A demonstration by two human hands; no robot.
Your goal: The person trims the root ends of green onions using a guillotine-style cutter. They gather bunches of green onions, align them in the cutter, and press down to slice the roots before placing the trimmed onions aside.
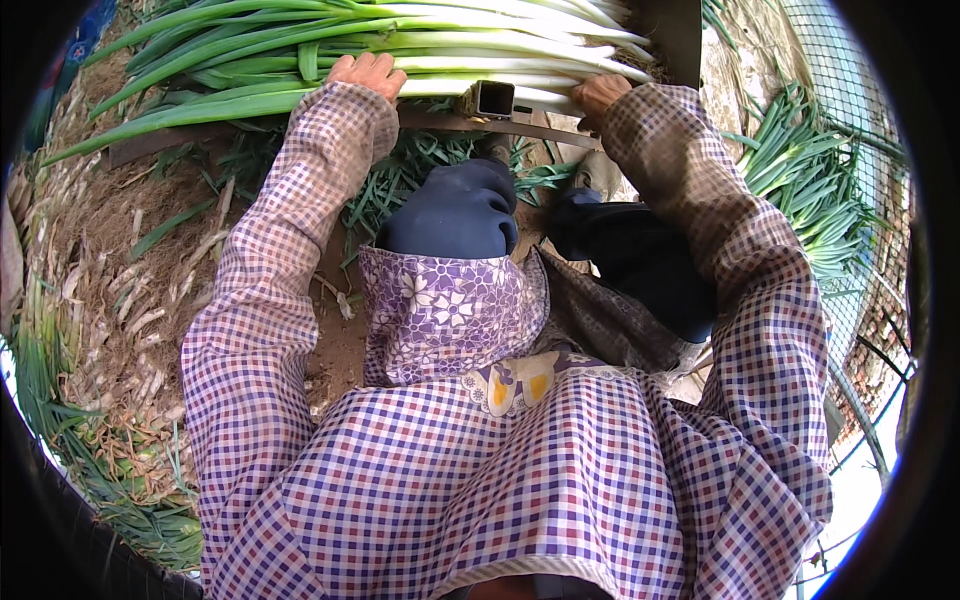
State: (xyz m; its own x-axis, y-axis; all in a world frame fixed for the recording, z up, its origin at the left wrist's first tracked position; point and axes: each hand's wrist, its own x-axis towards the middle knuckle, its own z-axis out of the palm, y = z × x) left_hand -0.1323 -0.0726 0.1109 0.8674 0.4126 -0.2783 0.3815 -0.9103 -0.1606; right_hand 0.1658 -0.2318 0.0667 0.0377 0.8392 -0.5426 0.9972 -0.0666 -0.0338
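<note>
A thick layer of long green onions point(450, 41) lies crosswise before me, green leaves to the left and white stems and roots to the right. My left hand point(367, 75) is curled over the nearest stalks, where green turns to white; its thumb and palm are hidden. Near the root ends, my right hand point(600, 97) has its bent fingers around the front white stems, partly covered by its sleeve. Between the hands, the open end of a square metal tube point(495, 99) juts toward me beneath the stalks.
A curved metal rim point(517, 133) runs below the stalks, and a dark upright plate point(679, 45) stands beside the roots. Trimmed roots and stem ends point(142, 300) cover the ground at left. More green onions point(810, 180) lie at right by wire mesh point(847, 60). My knees point(450, 214) are below.
</note>
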